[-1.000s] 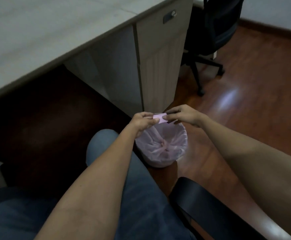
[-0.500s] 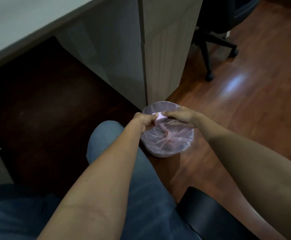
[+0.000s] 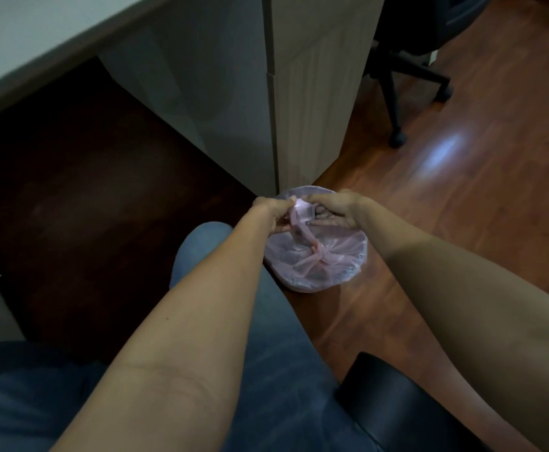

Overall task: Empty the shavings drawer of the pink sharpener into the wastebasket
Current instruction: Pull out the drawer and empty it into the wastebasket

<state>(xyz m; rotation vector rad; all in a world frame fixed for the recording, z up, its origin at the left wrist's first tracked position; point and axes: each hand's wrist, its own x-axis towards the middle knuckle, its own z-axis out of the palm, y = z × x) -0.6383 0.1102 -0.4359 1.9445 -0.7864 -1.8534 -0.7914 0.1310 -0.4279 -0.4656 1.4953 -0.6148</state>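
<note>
A small pink sharpener is held between both hands right over the wastebasket, a round bin lined with a pink plastic bag on the wooden floor. My left hand pinches its left side and my right hand grips its right side. The fingers hide most of the sharpener, so I cannot make out the drawer or tell whether it is pulled out.
A grey desk cabinet stands just behind the bin. A black office chair base is at the back right. My knee in jeans is left of the bin and a black armrest is at the lower right.
The view has tilted down and closer, so the bin sits fuller in view. Both hands have stayed on the sharpener and now hold it lower over the bin's far side.
</note>
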